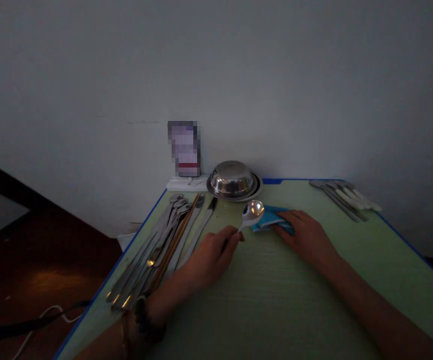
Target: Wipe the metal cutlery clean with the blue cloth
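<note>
My left hand (218, 252) is closed around the handle of a shiny metal spoon (254, 213), its bowl raised above the table. Close to the right of that bowl, my right hand (302, 232) grips a folded blue cloth (272, 220). The cloth's left end lies right by the spoon's bowl; whether they touch I cannot tell. Left of my left hand lie several metal spoons and other cutlery (159, 230), wooden chopsticks (180, 232) and table knives (204, 217). My left forearm hides some of the handles.
Stacked metal bowls (233, 180), the top one upside down, stand at the table's back edge. Beside them a phone (186, 149) leans on the wall above a white object (186, 184). More cutlery (338, 195), some white-handled, lies at the back right of the green table (269, 300).
</note>
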Demonstrator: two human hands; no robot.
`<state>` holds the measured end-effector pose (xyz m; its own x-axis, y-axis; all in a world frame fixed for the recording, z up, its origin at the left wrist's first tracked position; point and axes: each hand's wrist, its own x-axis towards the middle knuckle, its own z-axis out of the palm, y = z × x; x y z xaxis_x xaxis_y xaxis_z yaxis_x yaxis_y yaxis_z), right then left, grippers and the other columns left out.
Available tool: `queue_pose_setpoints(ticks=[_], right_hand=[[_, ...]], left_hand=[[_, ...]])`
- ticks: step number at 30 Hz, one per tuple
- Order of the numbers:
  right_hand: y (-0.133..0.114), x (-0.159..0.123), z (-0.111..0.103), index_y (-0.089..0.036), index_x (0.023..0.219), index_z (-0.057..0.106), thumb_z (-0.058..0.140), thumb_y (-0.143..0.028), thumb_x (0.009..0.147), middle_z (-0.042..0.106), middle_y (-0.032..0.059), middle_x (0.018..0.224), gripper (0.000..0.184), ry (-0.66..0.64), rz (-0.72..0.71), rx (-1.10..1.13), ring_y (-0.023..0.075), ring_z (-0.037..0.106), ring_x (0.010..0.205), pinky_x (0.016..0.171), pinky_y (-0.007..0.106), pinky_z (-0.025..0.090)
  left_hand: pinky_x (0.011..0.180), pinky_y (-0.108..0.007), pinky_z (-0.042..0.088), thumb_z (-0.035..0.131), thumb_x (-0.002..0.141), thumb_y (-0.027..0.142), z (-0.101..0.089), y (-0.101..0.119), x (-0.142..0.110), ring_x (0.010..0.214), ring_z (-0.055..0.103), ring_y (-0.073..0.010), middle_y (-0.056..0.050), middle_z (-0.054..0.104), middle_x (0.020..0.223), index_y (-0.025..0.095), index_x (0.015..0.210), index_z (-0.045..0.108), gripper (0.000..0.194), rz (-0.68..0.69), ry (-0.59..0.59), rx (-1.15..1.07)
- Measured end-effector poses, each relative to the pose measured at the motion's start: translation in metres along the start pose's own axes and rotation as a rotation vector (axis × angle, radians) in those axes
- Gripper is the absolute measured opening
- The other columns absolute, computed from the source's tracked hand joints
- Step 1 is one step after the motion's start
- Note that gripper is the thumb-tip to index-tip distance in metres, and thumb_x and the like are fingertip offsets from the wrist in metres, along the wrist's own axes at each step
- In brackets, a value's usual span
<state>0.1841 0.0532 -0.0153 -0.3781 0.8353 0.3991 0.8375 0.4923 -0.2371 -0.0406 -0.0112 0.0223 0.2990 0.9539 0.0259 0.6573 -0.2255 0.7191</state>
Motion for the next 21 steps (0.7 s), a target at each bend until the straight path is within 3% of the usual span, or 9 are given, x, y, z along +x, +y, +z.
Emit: queue_pose_setpoints(ticks=[3,6,8,11,14,16,18,19,21], right_hand=[[0.008,-0.007,-0.01,-0.018,0.083,0.062,0.046,-0.045,0.079,0.064,0.0029,0.073,0.031,0.065,0.222,0.09,0.0162,0.057,0.064,0.061,0.028,0.041],[0.016,-0.007,-0.011,-0.018,0.058,0.052,0.042,-0.05,0.08,0.046,-0.0035,0.049,0.04,0.146,0.412,0.291,0.0105,0.043,0.046,0.046,0.023,0.03],[0.019,-0.004,-0.01,-0.018,0.054,0.046,0.041,-0.051,0.079,0.038,-0.0049,0.047,0.042,0.202,0.501,0.482,0.0092,0.038,0.045,0.044,0.022,0.027],[0.018,-0.002,-0.013,-0.018,0.059,0.047,0.04,-0.051,0.08,0.041,-0.0049,0.051,0.039,0.298,0.581,0.708,0.0097,0.039,0.048,0.044,0.022,0.029],[0.005,-0.003,-0.022,-0.019,0.066,0.051,0.041,-0.044,0.081,0.047,-0.0032,0.055,0.031,0.379,0.504,0.69,0.0116,0.045,0.052,0.048,0.024,0.034],[-0.005,-0.005,-0.027,-0.019,0.083,0.056,0.047,-0.035,0.079,0.057,0.0009,0.072,0.019,0.345,0.287,0.614,0.0143,0.053,0.067,0.061,0.026,0.041],[-0.013,-0.005,-0.029,-0.019,0.092,0.056,0.05,-0.029,0.077,0.061,0.0053,0.09,0.019,0.281,0.097,0.517,0.0172,0.056,0.085,0.076,0.029,0.042],[-0.014,-0.005,-0.03,-0.019,0.093,0.057,0.05,-0.028,0.077,0.061,0.0061,0.093,0.019,0.254,0.065,0.485,0.0176,0.056,0.087,0.078,0.03,0.041],[-0.009,-0.003,-0.03,-0.019,0.091,0.057,0.048,-0.031,0.079,0.062,0.0044,0.084,0.019,0.229,0.159,0.478,0.0162,0.057,0.075,0.069,0.029,0.042]], left_hand=[[0.046,-0.02,0.036,0.031,0.089,0.034,0.019,0.004,0.001,0.041,0.047,-0.0105,0.007,0.045,0.044,0.018,0.091,0.054,0.028,-0.058,-0.067,-0.142],[0.045,-0.02,0.036,0.031,0.089,0.036,0.028,0.005,0.007,0.038,0.045,-0.0099,0.007,0.045,0.042,0.018,0.089,0.052,0.028,-0.106,-0.056,-0.24],[0.044,-0.019,0.036,0.03,0.089,0.038,0.031,0.005,0.013,0.037,0.044,-0.0094,0.008,0.046,0.041,0.018,0.088,0.051,0.029,-0.114,-0.047,-0.277],[0.044,-0.019,0.037,0.03,0.09,0.039,0.036,0.007,0.019,0.037,0.044,-0.0093,0.007,0.047,0.041,0.018,0.088,0.051,0.029,-0.094,-0.064,-0.303],[0.044,-0.018,0.036,0.03,0.09,0.037,0.038,0.007,0.021,0.037,0.044,-0.0092,0.008,0.044,0.04,0.018,0.089,0.051,0.029,-0.067,-0.098,-0.295],[0.043,-0.018,0.036,0.031,0.089,0.035,0.038,0.006,0.02,0.036,0.044,-0.0089,0.008,0.044,0.04,0.018,0.088,0.052,0.028,-0.053,-0.121,-0.273],[0.043,-0.018,0.036,0.032,0.089,0.034,0.037,0.005,0.019,0.037,0.046,-0.0088,0.007,0.045,0.041,0.017,0.086,0.053,0.027,-0.047,-0.138,-0.25],[0.043,-0.018,0.036,0.033,0.089,0.033,0.036,0.005,0.018,0.038,0.046,-0.0088,0.007,0.046,0.042,0.017,0.086,0.054,0.027,-0.045,-0.147,-0.241],[0.043,-0.018,0.036,0.032,0.089,0.033,0.036,0.004,0.019,0.038,0.047,-0.0088,0.007,0.045,0.042,0.016,0.087,0.054,0.028,-0.042,-0.164,-0.228]])
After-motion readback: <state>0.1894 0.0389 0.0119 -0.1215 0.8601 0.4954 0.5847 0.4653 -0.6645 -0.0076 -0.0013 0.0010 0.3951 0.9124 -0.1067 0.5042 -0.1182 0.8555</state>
